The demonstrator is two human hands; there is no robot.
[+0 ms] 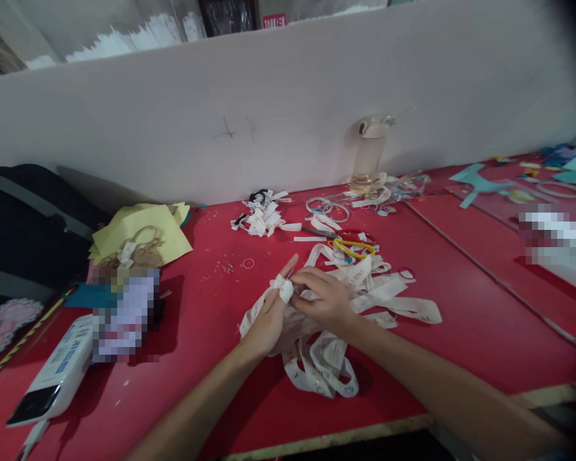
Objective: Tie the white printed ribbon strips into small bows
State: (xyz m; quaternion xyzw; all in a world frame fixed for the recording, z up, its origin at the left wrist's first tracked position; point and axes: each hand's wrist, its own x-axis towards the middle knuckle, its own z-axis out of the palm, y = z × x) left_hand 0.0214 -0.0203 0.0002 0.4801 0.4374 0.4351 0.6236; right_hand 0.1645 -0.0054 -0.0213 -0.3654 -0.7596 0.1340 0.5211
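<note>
My left hand (269,323) is closed on a white ribbon knot (283,288), its thumb and fingers pressing the fabric from the side. Touching the same knot, my right hand (324,298) has its fingertips pinched at the ribbon, close to a thin purple band (290,273). A loose heap of printed white ribbon (333,374) lies under and around both hands, with strips (413,309) reaching out to the right. Beyond the hands lie dark-bladed scissors (320,232) and a yellow ring (355,248). A small pink elastic ring (248,263) rests to the left.
A pile of knotted white ribbon pieces (264,214) lies near the grey partition (288,115). A clear bottle (368,157) stands against it. On the left are yellow sheets (173,237), a white device (62,365) with a cable, and a dark bag (29,218).
</note>
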